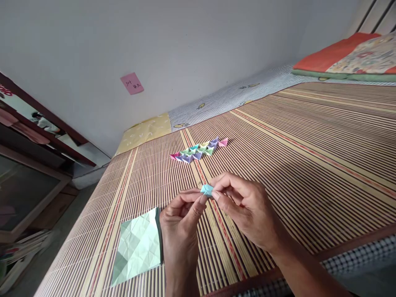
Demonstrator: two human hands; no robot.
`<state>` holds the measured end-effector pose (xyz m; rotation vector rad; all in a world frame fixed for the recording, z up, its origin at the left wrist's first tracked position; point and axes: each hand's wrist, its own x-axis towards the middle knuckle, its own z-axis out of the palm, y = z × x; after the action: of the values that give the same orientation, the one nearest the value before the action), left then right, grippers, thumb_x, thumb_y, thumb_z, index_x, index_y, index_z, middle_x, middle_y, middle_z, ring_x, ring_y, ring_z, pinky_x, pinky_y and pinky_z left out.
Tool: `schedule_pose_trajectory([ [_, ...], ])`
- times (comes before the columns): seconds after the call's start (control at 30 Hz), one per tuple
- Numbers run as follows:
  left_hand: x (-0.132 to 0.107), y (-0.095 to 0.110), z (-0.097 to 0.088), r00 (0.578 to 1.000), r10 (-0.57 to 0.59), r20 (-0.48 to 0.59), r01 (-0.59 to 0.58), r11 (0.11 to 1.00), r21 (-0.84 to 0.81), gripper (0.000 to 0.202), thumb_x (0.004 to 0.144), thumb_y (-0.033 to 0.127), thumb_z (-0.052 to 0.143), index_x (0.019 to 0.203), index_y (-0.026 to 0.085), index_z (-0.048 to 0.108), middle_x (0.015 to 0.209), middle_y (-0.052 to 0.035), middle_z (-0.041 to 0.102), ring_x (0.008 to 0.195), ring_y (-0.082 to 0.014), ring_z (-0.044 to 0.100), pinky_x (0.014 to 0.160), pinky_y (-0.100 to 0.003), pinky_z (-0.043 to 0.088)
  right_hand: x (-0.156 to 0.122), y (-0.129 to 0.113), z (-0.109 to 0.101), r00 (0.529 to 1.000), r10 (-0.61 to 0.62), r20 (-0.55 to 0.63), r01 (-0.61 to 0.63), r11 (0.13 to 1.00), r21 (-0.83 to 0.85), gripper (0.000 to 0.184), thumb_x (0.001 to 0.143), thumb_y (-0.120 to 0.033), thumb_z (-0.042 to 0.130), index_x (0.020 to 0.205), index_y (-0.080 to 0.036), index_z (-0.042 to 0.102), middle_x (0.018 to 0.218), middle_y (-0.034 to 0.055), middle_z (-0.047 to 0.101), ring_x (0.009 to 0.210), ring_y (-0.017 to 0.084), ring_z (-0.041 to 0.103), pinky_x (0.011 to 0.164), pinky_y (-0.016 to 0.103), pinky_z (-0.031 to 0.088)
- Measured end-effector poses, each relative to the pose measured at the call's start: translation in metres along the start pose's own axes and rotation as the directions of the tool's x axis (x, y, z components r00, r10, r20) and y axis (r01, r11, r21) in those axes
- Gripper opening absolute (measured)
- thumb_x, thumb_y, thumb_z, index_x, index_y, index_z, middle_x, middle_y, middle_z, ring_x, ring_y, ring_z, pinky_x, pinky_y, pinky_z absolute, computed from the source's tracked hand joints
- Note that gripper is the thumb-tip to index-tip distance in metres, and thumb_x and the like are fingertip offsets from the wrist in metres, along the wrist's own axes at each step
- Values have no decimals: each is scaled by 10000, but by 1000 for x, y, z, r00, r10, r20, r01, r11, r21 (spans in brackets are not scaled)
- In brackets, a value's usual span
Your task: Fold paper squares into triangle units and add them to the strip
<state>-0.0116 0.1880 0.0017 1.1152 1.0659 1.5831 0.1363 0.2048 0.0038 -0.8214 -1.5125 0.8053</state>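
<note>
A small light-blue folded paper piece is pinched between both hands above the striped mat. My left hand grips its left side, thumb in front and fingers behind. My right hand holds the right side between thumb and fingertips, which cover part of it. Left of my left hand lies a square of pale green paper with crease lines; a darker edge shows along its right side. Farther off, several small folded paper boats in pink, purple, green, yellow and teal sit close together in slanting rows.
The bamboo mat covers the bed up to the wall. Folded bedding lies at the far right. A pink note is stuck on the wall. At left stand a mirror and a screen-like panel.
</note>
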Motion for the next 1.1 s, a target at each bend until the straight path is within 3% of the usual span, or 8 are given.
schedule_pose_trajectory([
  [0.4,-3,-3,8,995,-3,-103,-5,997,-75,158,741,163,885,819,199,752,838,2,754,804,-135,728,791,-238,591,-1,2,7,997,29,-65,-27,999,38,125,902,-160,600,788,-210,611,867,38,719,789,171,688,674,286,558],
  [0.53,-1,-4,7,996,-79,-31,77,994,-78,173,748,204,889,869,194,767,853,-11,763,816,-132,724,793,-225,581,-1,2,6,996,29,-86,-27,999,17,103,890,-145,613,809,-207,624,834,33,720,772,171,691,689,295,570],
  [0.63,-1,-6,5,993,-119,6,119,993,-23,121,767,225,879,824,186,779,789,-7,758,749,-109,697,759,-202,563,-1,2,5,997,13,-71,-15,1000,-27,118,882,-105,595,837,-208,632,781,8,709,732,155,678,683,280,556],
  [0.8,-4,-6,2,994,-101,-35,100,995,-14,104,780,244,871,826,200,789,782,6,752,752,-111,674,744,-206,543,0,2,3,998,58,31,-58,998,-15,72,916,-143,598,907,-190,652,811,8,715,736,146,675,667,258,538],
  [0.9,-3,-7,2,994,-105,-26,104,994,-28,84,797,238,858,838,206,792,799,6,752,765,-108,663,766,-206,539,1,1,0,989,94,114,-93,996,-14,134,955,-189,597,834,-189,653,711,-17,649,631,122,602,564,234,465],
  [1.1,0,-11,1,990,-137,41,138,990,-32,97,828,272,834,838,194,777,786,-7,727,737,-107,627,725,-203,525,1,1,-3,991,83,109,-80,996,-37,218,999,-219,556,790,-189,607,643,-41,555,539,100,465,494,234,362],
])
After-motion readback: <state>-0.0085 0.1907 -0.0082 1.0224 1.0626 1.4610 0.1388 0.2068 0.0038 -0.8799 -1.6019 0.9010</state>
